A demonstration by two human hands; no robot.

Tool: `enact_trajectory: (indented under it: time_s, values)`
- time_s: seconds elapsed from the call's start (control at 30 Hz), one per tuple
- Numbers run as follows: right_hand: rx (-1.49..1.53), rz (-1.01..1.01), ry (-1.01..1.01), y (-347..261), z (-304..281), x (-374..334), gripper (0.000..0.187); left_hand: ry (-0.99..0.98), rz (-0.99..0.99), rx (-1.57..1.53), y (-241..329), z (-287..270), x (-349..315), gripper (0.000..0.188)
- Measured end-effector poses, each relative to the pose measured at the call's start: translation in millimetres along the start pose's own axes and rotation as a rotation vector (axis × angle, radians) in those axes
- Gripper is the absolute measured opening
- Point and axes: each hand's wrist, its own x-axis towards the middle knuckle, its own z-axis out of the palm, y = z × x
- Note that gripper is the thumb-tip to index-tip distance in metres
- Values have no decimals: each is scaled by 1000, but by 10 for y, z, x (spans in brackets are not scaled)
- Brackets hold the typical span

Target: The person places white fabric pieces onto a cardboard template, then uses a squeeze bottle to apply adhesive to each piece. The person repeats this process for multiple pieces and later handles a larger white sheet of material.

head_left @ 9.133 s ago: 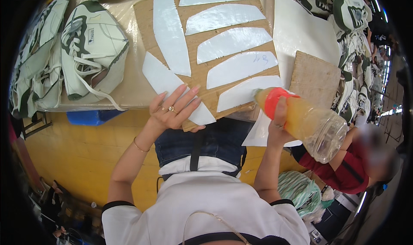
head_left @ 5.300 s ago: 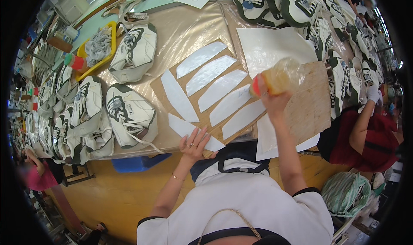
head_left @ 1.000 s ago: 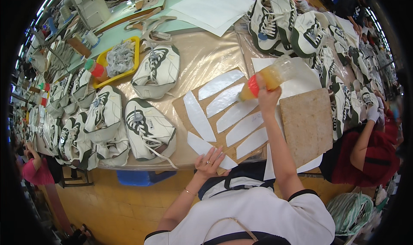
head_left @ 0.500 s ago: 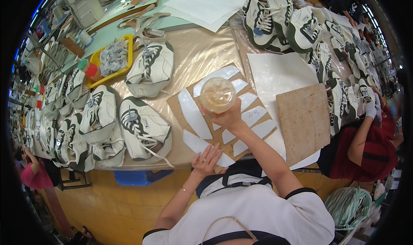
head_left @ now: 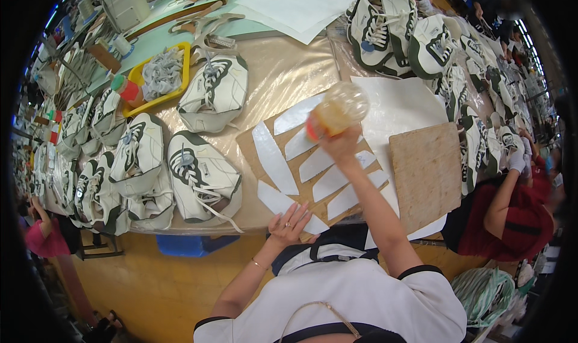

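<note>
My right hand (head_left: 342,143) is wrapped round a clear plastic bottle (head_left: 339,108) with yellowish contents and a red part at its lower left end. The bottle is tilted and blurred by motion above a brown board (head_left: 247,148). Several white curved cut pieces (head_left: 274,157) lie spread on that board, one with pen marks. My left hand (head_left: 290,222) rests at the board's near left edge, fingers stretched over a white piece (head_left: 272,197). Whether the bottle touches any piece, I cannot tell.
White-and-dark-green shoes (head_left: 201,173) stand at left, more (head_left: 430,45) at far right. A yellow tray (head_left: 185,72) holds grey scraps beside a red-labelled bottle (head_left: 127,90). Another brown board (head_left: 425,177) lies on white sheets at right. A co-worker in red (head_left: 503,219) sits at right.
The bottle in my right hand has swung from nearly end-on to a tilt, its base moving right and up. My left hand has stayed in place.
</note>
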Motion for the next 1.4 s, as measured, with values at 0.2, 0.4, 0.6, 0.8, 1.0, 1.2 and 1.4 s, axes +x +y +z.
enact_trajectory:
  time_s: [0.2, 0.4, 0.6, 0.8, 1.0, 1.2, 1.4]
  values:
    - [-20, -126, -108, -85, 204, -32, 17, -12, -13, -2, 10, -7, -12, 55]
    - [-125, 69, 126, 359, -87, 348, 22, 13, -23, -10, 18, 20, -5, 55]
    - [-6, -230, -72, -212, 198, -161, 33, -6, -6, 2, 3, -10, -13, 55]
    - [80, -212, -256, -375, 139, -212, 35, -22, -26, -4, 22, -27, 19, 56]
    - [322, 83, -191, -207, 21, -145, 23, -12, -16, -10, 9, -26, 11, 57]
    - [-81, 256, 198, 475, -455, 343, 29, 15, -45, -28, 32, -4, 1, 57]
    - [-87, 48, 197, 450, -270, 292, 27, 11, -1, -11, 5, 5, -5, 56]
